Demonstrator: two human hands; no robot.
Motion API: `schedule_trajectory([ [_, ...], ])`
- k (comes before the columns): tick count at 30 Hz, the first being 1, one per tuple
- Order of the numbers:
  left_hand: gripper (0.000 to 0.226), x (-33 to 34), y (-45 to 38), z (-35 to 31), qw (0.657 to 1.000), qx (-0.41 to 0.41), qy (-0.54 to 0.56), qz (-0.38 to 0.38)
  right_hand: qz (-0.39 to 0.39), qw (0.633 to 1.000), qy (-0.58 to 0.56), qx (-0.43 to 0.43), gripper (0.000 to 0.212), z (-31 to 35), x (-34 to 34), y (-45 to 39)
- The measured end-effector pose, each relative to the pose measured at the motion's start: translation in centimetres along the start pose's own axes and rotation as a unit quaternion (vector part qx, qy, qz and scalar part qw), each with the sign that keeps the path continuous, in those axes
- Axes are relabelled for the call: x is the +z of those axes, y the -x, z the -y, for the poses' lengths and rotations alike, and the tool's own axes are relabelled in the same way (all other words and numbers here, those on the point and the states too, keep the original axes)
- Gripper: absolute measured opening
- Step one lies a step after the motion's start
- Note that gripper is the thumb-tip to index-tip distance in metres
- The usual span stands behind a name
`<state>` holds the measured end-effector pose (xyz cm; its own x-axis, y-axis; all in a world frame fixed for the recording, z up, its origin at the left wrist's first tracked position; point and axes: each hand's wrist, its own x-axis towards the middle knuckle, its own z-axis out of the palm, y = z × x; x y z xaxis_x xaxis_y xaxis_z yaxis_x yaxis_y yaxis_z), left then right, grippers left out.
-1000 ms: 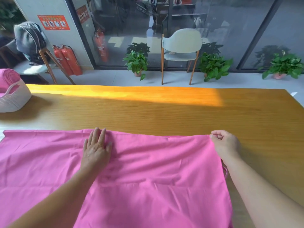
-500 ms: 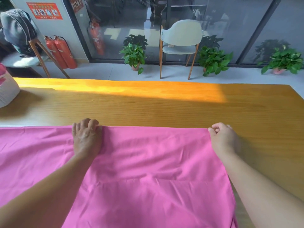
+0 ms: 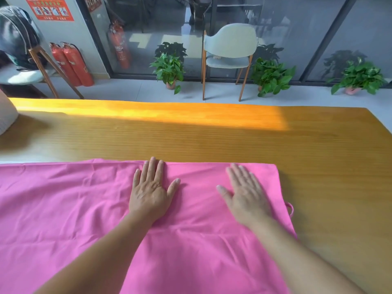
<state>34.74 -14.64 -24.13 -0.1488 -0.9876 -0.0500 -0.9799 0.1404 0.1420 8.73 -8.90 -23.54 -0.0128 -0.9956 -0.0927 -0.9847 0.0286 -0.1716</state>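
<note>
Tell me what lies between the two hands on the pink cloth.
Head view: only bare pink cloth, lightly creased, between the left hand and the right hand.

Beyond the wooden table [image 3: 212, 136] stand a pale chair [image 3: 230, 47], potted plants [image 3: 169, 66] and red extinguishers [image 3: 72, 64].

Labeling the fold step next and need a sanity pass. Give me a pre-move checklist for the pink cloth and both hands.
1. Left hand flat on the pink cloth: ok.
2. Right hand flat on it, fingers straight: ok.
3. Cloth smooth: not ok, creases left of the left hand and near the forearms.
4. Far edge straight: ok near the hands, slightly wavy further left.
5. Small loop at the right edge tucked in: not ok, it sticks out onto the table.
6. Left end of the cloth squared: cannot tell, it runs out of view.
</note>
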Motion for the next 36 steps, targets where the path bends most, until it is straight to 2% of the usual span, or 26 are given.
schedule_trajectory([
  [2, 0.095, -0.2, 0.0, -0.1, 1.0, -0.002, 0.0, 0.012, 0.012, 0.998, 0.013, 0.061, 0.086, -3.1, -1.1, -0.4],
  [4, 0.094, -0.4, 0.0, -0.2, 1.0, -0.01, 0.005, 0.019, 0.033, 0.996, 0.012, 0.086, 0.086, -3.8, -1.7, -0.5],
  [6, 0.085, -0.7, 0.3, -1.1, 1.0, 0.004, 0.016, -0.019, 0.017, 0.997, 0.007, 0.069, 0.085, -1.8, -1.9, -0.3],
  [8, 0.072, -0.8, 0.8, -2.8, 0.994, 0.086, 0.04, -0.053, 0.0, 0.999, -0.028, 0.018, 0.08, 1.1, -1.7, 0.4],
  [10, 0.068, -0.3, 1.5, -4.1, 0.984, 0.169, 0.045, -0.03, 0.026, 0.999, -0.043, -0.013, 0.076, 2.6, -0.9, 1.6],
  [11, 0.07, 0.0, 1.7, -4.3, 0.983, 0.181, 0.037, -0.006, 0.032, 0.999, -0.032, -0.014, 0.076, 2.2, -0.6, 2.0],
  [13, 0.077, 0.4, 1.7, -3.9, 0.984, 0.174, 0.006, 0.034, 0.021, 1.0, -0.004, 0.008, 0.082, -0.2, -0.5, 2.4],
  [15, 0.083, 0.5, 1.3, -3.4, 0.984, 0.176, -0.001, 0.042, 0.02, 0.999, 0.007, 0.037, 0.081, -2.8, -0.9, 2.1],
  [18, 0.087, 0.4, 1.1, -3.4, 0.982, 0.178, -0.006, 0.061, 0.051, 0.997, -0.025, 0.048, 0.066, -3.7, -2.0, 1.8],
  [20, 0.09, 0.2, 1.4, -3.9, 0.983, 0.171, 0.003, 0.071, 0.025, 0.997, -0.046, 0.05, 0.059, -2.8, -2.7, 2.5],
  [22, 0.083, -0.3, 2.0, -4.7, 0.982, 0.181, 0.047, 0.031, -0.021, 0.997, -0.066, 0.031, 0.058, -1.1, -3.1, 4.0],
  [24, 0.071, -0.7, 3.0, -5.9, 0.972, 0.219, 0.083, -0.033, -0.034, 0.995, -0.093, 0.012, 0.059, 0.5, -3.0, 5.7],
  [25, 0.068, -0.6, 3.5, -6.4, 0.967, 0.235, 0.089, -0.045, -0.019, 0.995, -0.094, 0.006, 0.059, 0.9, -2.6, 6.4],
  [28, 0.076, 0.6, 5.5, -6.7, 0.965, 0.251, 0.07, -0.013, 0.041, 0.998, -0.054, 0.018, 0.057, -0.4, -1.6, 8.0],
  [30, 0.075, 1.1, 6.9, -5.9, 0.969, 0.231, 0.087, -0.031, -0.012, 0.99, -0.119, 0.077, 0.053, -1.8, -2.3, 8.9],
  [33, 0.06, 0.8, 9.5, -5.7, 0.97, 0.209, 0.105, -0.068, -0.134, 0.953, -0.22, 0.158, 0.033, -3.9, -3.8, 11.3],
  [36, 0.054, 0.7, 12.5, -7.1, 0.962, 0.216, 0.128, -0.104, -0.129, 0.933, -0.255, 0.219, 0.018, -4.7, -4.4, 14.5],
])
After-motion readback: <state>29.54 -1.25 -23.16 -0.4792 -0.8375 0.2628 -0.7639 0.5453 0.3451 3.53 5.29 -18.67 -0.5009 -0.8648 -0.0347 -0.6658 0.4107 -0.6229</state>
